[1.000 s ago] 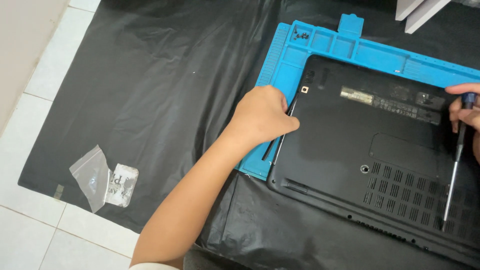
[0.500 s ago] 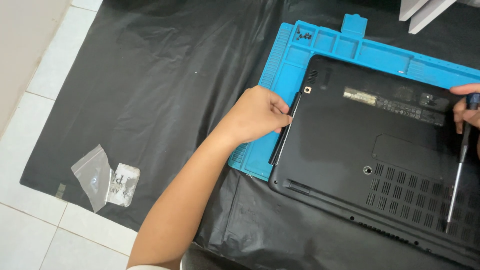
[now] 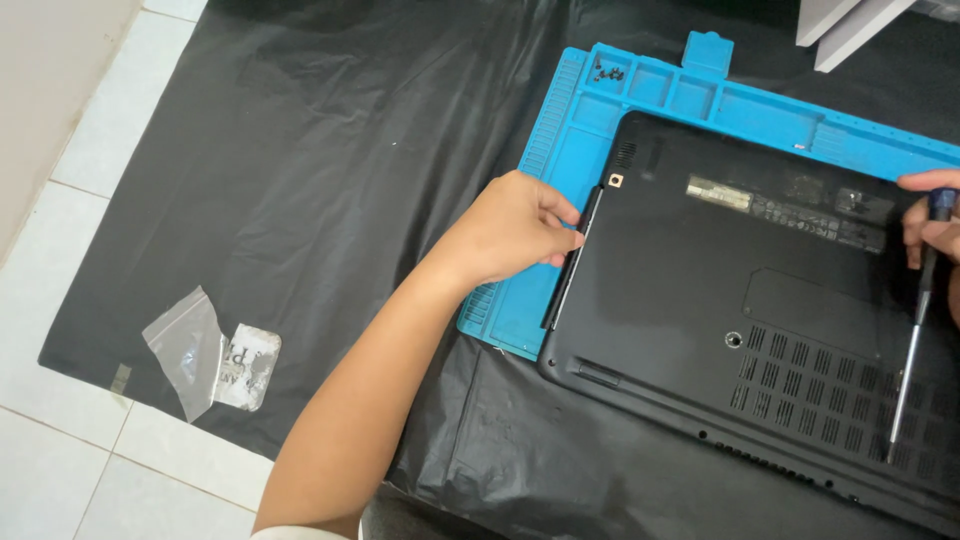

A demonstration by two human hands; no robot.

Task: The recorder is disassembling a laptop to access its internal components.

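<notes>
A black laptop (image 3: 760,300) lies bottom-up on a blue work mat (image 3: 590,110). My left hand (image 3: 515,225) pinches a thin black drive bezel (image 3: 572,260) that sticks out a little from the laptop's left side. At the right edge of the view, my right hand (image 3: 930,215) grips a screwdriver (image 3: 912,340) by its blue-black handle. Its long metal shaft points down over the vent grille (image 3: 840,395).
Several small dark screws (image 3: 607,72) sit in a compartment at the mat's top left. A black plastic sheet (image 3: 300,170) covers the tiled floor. A clear plastic bag with a white label (image 3: 215,352) lies at the lower left. White objects (image 3: 845,20) stand at the top right.
My left hand has slid leftward off the laptop's edge, drawing the thin bezel slightly outward. The view has shifted a little. The right hand and screwdriver stay about where they were.
</notes>
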